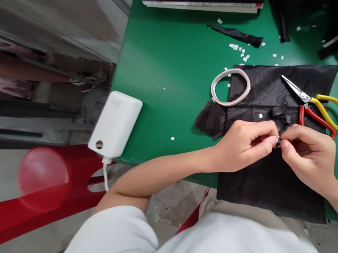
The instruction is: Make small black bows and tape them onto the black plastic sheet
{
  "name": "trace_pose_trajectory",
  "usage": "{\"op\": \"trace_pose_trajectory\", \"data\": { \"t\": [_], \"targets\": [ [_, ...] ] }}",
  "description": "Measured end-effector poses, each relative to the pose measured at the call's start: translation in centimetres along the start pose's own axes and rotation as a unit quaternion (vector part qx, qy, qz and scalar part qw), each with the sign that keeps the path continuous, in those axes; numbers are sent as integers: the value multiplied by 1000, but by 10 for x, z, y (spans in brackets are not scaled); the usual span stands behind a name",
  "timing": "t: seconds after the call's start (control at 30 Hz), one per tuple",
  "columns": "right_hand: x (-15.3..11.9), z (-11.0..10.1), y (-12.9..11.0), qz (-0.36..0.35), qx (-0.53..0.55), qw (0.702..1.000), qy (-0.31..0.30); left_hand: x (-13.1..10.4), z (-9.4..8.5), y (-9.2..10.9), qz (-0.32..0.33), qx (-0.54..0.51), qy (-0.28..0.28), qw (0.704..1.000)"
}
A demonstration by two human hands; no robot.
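Over a black sheet (274, 190), my left hand (247, 145) and my right hand (308, 157) meet with fingertips almost touching. A tiny white piece (277, 139) shows at the pinched left fingertips. Beside it, my right thumb and finger pinch a small black piece (278, 142), mostly hidden by the fingers. Just beyond lies a crumpled black strip (280, 114) with a white square (261, 116) to its left. Scissors with one yellow and one red handle (326, 106) rest past my right hand. A nearly used-up roll of white tape (214, 86) lies beyond my left hand.
A white power bank (116, 122) with a cable sits at the green table's (167, 58) left edge. Books (201, 5) are stacked at the back. Black scraps (237, 35) and white bits (244, 57) are scattered around. A red stool (75, 171) stands at left.
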State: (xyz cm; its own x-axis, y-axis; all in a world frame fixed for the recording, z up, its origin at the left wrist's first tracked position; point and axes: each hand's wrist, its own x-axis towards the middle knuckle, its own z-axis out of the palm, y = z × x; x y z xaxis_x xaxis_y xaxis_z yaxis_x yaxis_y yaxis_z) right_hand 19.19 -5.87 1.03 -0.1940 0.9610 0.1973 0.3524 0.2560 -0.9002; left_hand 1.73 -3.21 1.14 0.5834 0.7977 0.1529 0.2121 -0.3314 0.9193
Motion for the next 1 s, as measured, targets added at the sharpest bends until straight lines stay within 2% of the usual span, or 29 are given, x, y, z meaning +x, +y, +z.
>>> {"op": "trace_pose_trajectory", "data": {
  "t": [0.17,0.3,0.4,0.5,0.6,0.63,0.73,1.0],
  "targets": [
    [0,-2,2,8,47,999,16,1,-2,1,-21,-11,24,999],
    [0,-5,5,9,87,996,24,7,-14,0,-24,34,62,997],
    [-1,-6,7,27,99,994,25,14,-32,-9,-14,139,106,985],
    [-1,-6,8,26,90,995,27,21,-49,-26,26,286,127,949],
    [0,-7,8,7,75,997,22,24,-59,-41,20,399,97,912],
    [1,-8,7,5,69,997,18,24,-61,-44,12,411,77,908],
    [1,-9,5,5,54,998,8,24,-62,-45,-5,416,34,909],
    [1,-10,5,-17,12,1000,5,20,-56,-32,-26,399,-14,916]
  ]
}}
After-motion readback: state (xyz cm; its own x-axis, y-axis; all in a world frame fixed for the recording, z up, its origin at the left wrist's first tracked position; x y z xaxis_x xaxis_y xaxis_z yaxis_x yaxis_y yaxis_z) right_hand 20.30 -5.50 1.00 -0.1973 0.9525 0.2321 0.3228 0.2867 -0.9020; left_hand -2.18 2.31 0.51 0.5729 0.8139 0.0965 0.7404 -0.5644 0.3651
